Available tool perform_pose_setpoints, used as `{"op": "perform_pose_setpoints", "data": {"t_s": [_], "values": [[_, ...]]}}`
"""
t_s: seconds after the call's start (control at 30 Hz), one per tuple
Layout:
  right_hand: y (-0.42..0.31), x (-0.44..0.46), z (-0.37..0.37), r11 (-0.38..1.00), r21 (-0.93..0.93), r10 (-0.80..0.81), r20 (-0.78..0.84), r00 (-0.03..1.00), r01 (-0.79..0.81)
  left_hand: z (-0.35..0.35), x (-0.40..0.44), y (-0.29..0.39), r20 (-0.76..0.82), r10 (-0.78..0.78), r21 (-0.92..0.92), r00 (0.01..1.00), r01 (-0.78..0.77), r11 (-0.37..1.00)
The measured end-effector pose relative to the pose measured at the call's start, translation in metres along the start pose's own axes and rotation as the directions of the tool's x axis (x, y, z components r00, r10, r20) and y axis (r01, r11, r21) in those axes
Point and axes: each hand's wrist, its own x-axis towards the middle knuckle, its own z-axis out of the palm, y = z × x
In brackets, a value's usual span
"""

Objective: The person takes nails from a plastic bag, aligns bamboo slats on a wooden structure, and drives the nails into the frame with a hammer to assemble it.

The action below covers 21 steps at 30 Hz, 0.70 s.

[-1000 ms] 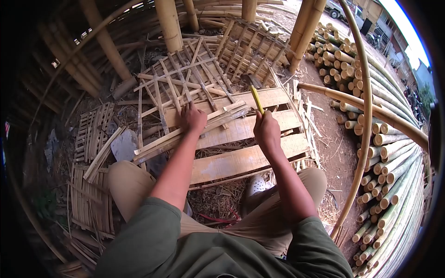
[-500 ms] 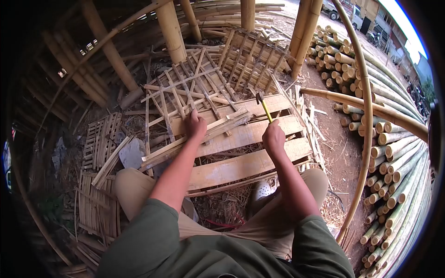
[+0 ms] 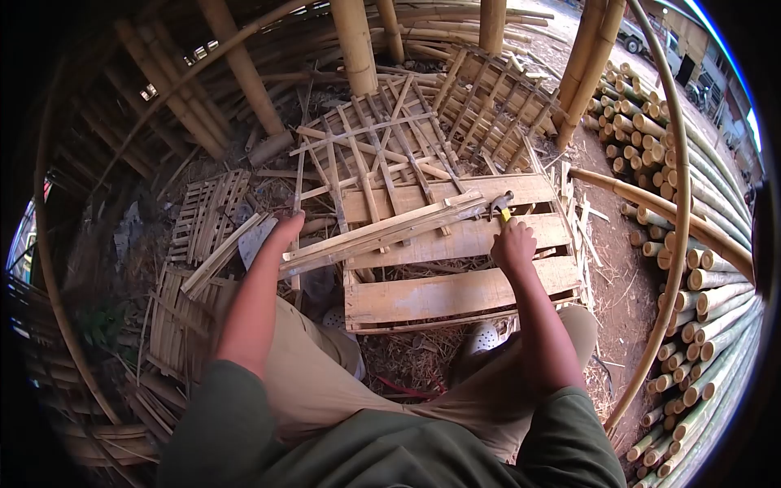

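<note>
My right hand (image 3: pixel 514 242) is closed around the yellow handle of a claw hammer (image 3: pixel 502 203), its head raised above the wooden plank platform (image 3: pixel 455 239). A bundle of thin bamboo strips (image 3: pixel 382 231) lies slantwise across that platform, its right end close to the hammer head. At the bundle's left, my left hand (image 3: pixel 288 226) is beside a long upright strip (image 3: pixel 296 259) of the lattice; its fingers are mostly hidden, so I cannot tell whether it grips anything. The bamboo lattice (image 3: pixel 370 154) rests partly on the far edge of the planks.
Another slatted bamboo panel (image 3: pixel 496 106) leans behind the lattice. Stacked bamboo poles (image 3: pixel 708 325) fill the right side, with a curved pole (image 3: pixel 679 203) in front. Small slatted pieces (image 3: pixel 207 215) and loose strips (image 3: pixel 228 254) lie on the left.
My left hand has left the lattice strip over the planks and moved left. The hammer has tipped and come lower in my right hand. The view has turned slightly left.
</note>
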Motion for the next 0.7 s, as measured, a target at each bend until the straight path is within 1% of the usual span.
{"op": "perform_pose_setpoints", "data": {"t_s": [0.03, 0.07, 0.1, 0.13, 0.17, 0.23, 0.27, 0.3, 0.37, 0.4, 0.43, 0.5, 0.53, 0.57, 0.6, 0.63, 0.67, 0.7], "values": [[-0.003, -0.002, -0.004, 0.982, 0.144, -0.108, -0.085, 0.991, 0.119, 0.003, 0.003, -0.009, 0.007, -0.005, -0.006, 1.0, 0.005, 1.0], [-0.006, 0.0, 0.0, 0.952, 0.209, -0.191, -0.166, 0.967, 0.224, 0.0, -0.004, -0.009, 0.152, -0.084, -0.192, 0.985, 0.113, 0.975], [-0.008, 0.003, 0.003, 0.919, 0.254, -0.251, -0.208, 0.945, 0.3, 0.0, -0.009, -0.006, 0.304, -0.129, -0.352, 0.944, 0.237, 0.906], [-0.01, 0.006, 0.007, 0.912, 0.276, -0.257, -0.194, 0.947, 0.305, 0.005, 0.009, -0.024, 0.379, -0.052, -0.442, 0.924, 0.23, 0.867], [-0.014, 0.008, 0.008, 0.903, 0.3, -0.264, -0.179, 0.948, 0.308, 0.004, 0.01, -0.021, 0.386, -0.049, -0.442, 0.921, 0.231, 0.866], [-0.018, 0.013, 0.011, 0.913, 0.289, -0.242, -0.188, 0.952, 0.289, 0.0, 0.011, -0.019, 0.38, -0.054, -0.633, 0.923, 0.302, 0.712], [-0.02, 0.016, 0.013, 0.919, 0.282, -0.224, -0.2, 0.954, 0.275, -0.007, 0.001, -0.015, 0.333, -0.062, -0.682, 0.941, 0.286, 0.674], [-0.021, 0.022, 0.016, 0.921, 0.279, -0.223, -0.193, 0.955, 0.272, -0.011, -0.006, -0.01, 0.34, -0.065, -0.68, 0.938, 0.293, 0.672], [-0.024, 0.037, 0.023, 0.918, 0.379, -0.084, -0.106, 0.991, 0.118, -0.018, -0.017, 0.0, 0.264, -0.061, -0.667, 0.963, 0.228, 0.71], [-0.025, 0.041, 0.027, 0.902, 0.402, -0.097, -0.162, 0.982, 0.156, -0.022, -0.024, 0.005, 0.251, -0.051, -0.673, 0.967, 0.212, 0.709], [-0.024, 0.046, 0.03, 0.904, 0.397, -0.102, -0.159, 0.982, 0.158, -0.026, -0.032, 0.01, 0.255, -0.055, -0.675, 0.965, 0.218, 0.705], [-0.028, 0.049, 0.016, 0.88, 0.473, -0.095, 0.1, 0.99, 0.037, -0.042, -0.054, 0.025, 0.228, -0.038, -0.712, 0.973, 0.193, 0.675], [-0.032, 0.043, 0.013, 0.882, 0.469, -0.098, 0.103, 0.99, 0.039, -0.05, -0.059, 0.029, 0.25, -0.013, -0.743, 0.968, 0.201, 0.639], [-0.038, 0.034, 0.012, 0.933, 0.354, -0.039, -0.071, 0.997, 0.062, -0.056, -0.058, 0.027, 0.25, -0.016, -0.743, 0.968, 0.203, 0.637], [-0.041, 0.029, 0.01, 0.971, 0.233, 0.0, -0.248, 0.969, 0.06, -0.064, -0.055, 0.025, 0.351, 0.057, -0.769, 0.935, 0.253, 0.587], [-0.042, 0.027, 0.006, 0.97, 0.235, -0.001, -0.245, 0.969, 0.061, -0.071, -0.053, 0.023, 0.442, 0.134, -0.784, 0.887, 0.309, 0.538], [-0.042, 0.026, 0.0, 0.962, 0.169, -0.168, -0.254, 0.953, 0.215, -0.083, -0.064, 0.032, 0.483, 0.176, -0.749, 0.858, 0.301, 0.59], [-0.042, 0.024, -0.005, 0.925, 0.102, -0.331, -0.252, 0.909, 0.365, -0.094, -0.071, 0.035, 0.484, 0.171, -0.748, 0.858, 0.305, 0.59]]}}
